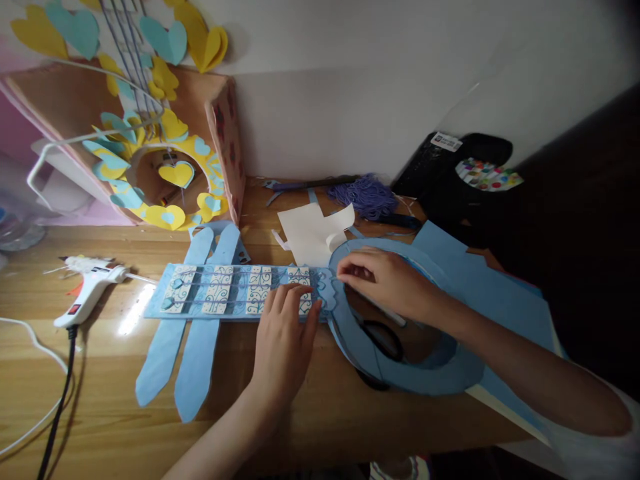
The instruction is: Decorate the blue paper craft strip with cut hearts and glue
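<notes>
A light-blue paper guitar lies flat, with a neck [240, 308] on the left and a ring-shaped body [420, 379] on the right. White patterned cards cross the neck, and thin purple strings [240, 272] run along it. My left hand [285, 333] rests on the neck near its right end, fingers apart and slightly bent. At the ring's left edge, my right hand [375, 273] pinches something too small to make out, close to where the strings end. Black-handled scissors [383, 339] show through the ring. Two blue paper strips [197, 367] pass under the neck.
A white hot glue gun [93, 287] with a black cord lies at left. Behind stands a cardboard box [225, 133] decorated with paper hearts. Purple yarn [367, 195], white paper scraps [310, 230] and a black bag [450, 173] are at the back. Blue sheets [505, 307] lie right.
</notes>
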Action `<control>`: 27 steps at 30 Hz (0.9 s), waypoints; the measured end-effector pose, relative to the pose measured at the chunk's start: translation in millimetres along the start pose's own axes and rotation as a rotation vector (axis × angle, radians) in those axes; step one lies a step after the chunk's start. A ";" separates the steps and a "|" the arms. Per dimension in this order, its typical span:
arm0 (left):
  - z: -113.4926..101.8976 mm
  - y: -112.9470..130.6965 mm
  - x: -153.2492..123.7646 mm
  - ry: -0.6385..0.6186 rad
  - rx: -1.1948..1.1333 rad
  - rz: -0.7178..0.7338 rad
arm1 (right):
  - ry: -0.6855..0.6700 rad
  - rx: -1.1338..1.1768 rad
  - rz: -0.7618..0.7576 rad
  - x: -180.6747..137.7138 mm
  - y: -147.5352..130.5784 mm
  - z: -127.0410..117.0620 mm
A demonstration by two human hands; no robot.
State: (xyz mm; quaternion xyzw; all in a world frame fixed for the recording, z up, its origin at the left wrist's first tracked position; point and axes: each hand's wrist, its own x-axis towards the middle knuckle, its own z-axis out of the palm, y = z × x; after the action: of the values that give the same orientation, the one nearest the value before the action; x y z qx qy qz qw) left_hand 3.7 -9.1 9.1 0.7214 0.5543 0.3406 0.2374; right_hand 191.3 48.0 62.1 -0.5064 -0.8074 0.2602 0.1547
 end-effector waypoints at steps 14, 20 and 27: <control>15.2 -22.8 1.3 -0.072 0.377 0.181 | -0.152 -0.354 -0.208 35.0 8.9 9.3; 15.5 -25.6 0.8 -0.082 0.362 0.176 | -0.155 -0.362 -0.197 36.5 8.8 12.3; 15.7 -25.0 -0.1 -0.093 0.354 0.178 | -0.152 -0.381 -0.179 36.7 9.2 14.3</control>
State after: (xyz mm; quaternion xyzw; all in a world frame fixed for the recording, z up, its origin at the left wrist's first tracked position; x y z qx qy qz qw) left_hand -0.4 -1.8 -19.1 0.8129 0.5281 0.2240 0.1011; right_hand 174.6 80.4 44.7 -0.4317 -0.8931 0.1255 0.0177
